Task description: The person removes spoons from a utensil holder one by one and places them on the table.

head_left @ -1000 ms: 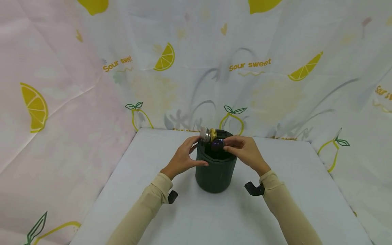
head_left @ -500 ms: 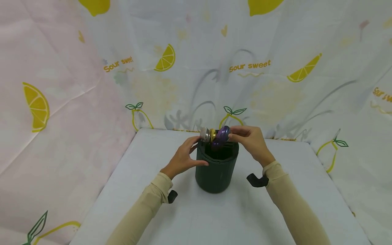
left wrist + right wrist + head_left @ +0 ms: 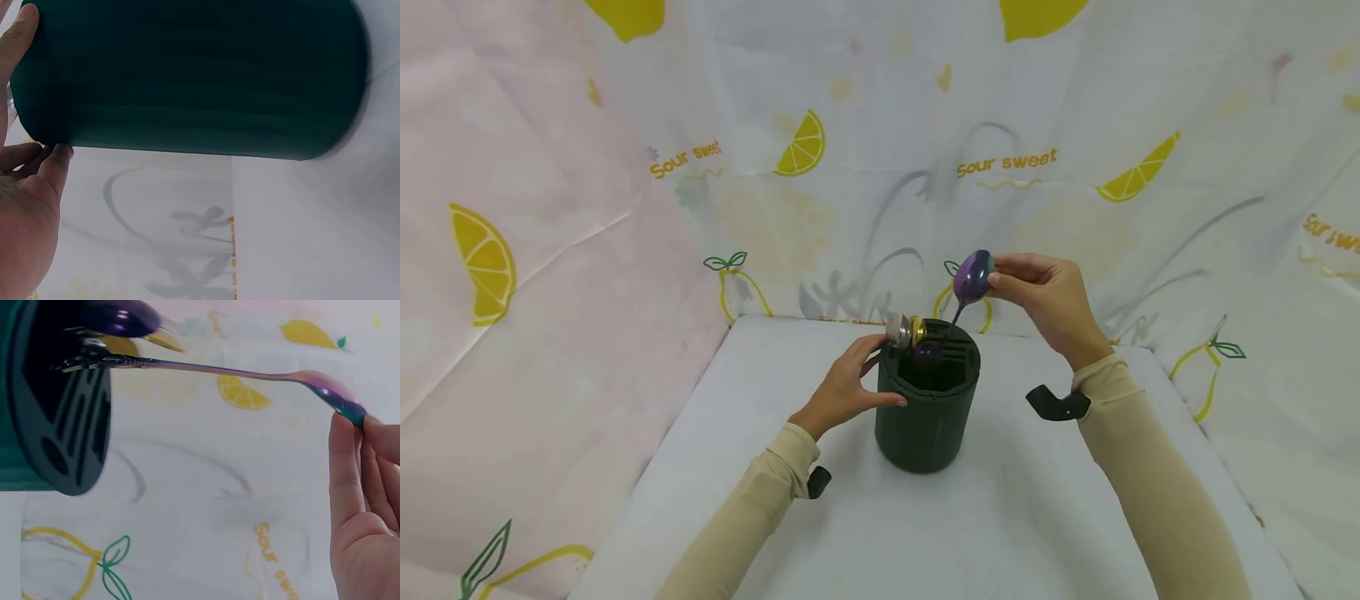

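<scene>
While the left hand (image 3: 842,390) grips the green holder (image 3: 921,437) near its rim, head view has the right hand (image 3: 1054,307) pinching a purple spoon (image 3: 972,277) by the bowl, above the holder, handle down. Silver utensil (image 3: 898,330), gold utensil (image 3: 917,332) and second purple spoon (image 3: 927,356) stand in it; holder upright on white table (image 3: 887,533). Left wrist: fingers and thumb against the holder's wall. Right wrist: fingers and thumb clamp the bowl tip; handle end at the holder's opening, can't tell if clear.

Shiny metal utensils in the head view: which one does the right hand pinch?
The iridescent purple-blue spoon, its bowl pinched by the right hand. The silver utensil, gold utensil and darker purple utensil sit lower, in the dark green cylindrical holder.
</scene>
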`<state>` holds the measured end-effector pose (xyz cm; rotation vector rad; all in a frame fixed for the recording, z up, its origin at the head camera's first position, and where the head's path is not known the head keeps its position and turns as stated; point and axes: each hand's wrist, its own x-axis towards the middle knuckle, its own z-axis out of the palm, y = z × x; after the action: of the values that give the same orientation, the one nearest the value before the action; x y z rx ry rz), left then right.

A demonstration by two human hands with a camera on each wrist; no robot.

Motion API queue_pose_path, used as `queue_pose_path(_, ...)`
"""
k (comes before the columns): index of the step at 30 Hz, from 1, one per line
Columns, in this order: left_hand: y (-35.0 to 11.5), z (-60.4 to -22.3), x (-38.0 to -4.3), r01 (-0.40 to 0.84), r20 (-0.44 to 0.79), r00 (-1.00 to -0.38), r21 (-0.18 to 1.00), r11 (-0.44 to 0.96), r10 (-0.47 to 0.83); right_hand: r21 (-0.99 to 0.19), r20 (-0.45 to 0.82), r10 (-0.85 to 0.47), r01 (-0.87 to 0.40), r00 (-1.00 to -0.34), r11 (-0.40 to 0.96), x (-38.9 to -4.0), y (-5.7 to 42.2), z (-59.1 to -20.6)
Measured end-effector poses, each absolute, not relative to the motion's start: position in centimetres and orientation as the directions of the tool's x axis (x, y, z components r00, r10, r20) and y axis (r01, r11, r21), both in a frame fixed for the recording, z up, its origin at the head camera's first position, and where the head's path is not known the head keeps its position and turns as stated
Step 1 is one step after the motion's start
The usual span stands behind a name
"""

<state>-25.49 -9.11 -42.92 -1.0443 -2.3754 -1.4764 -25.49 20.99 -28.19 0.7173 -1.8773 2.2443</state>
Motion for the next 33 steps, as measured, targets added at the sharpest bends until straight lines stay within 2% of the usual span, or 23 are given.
queue_pose_path(3, -9.0, -43.0, -25.5, 0.623, 0.46, -0.752, 0.73, 0.281, 0.472, -0.872, 0.442, -0.191, -0.369, -0.877, -0.323, -25.6, 21.9, -26.9)
queue_pose_path(8, -9.1, -43.2, -25.4, 0.62, 0.462, -0.756, 0.732, 0.282, 0.465, -0.832, 0.395, -0.107, -0.306, -0.912, -0.463, -26.0, 23.5, -25.3)
queue_pose_path(15, -9.0, -43.1, -25.4, 0.62, 0.461, -0.752, 0.736, 0.271, 0.471, -0.839, 0.281, -0.019, -0.236, -0.96, -0.491, -26.7, 26.2, -24.9)
queue_pose_path(22, -9.1, -43.1, -25.5, 0.618, 0.455, -0.756, 0.733, 0.284, 0.47, -0.894, 0.129, -0.023, -0.106, -0.991, -0.434, -28.2, 28.2, -27.9)
queue_pose_path(33, -9.2, -43.3, -25.3, 0.623, 0.463, -0.75, 0.734, 0.269, 0.472, -0.907, -0.068, -0.097, 0.101, -0.993, -0.408, -29.8, 29.2, -34.3)
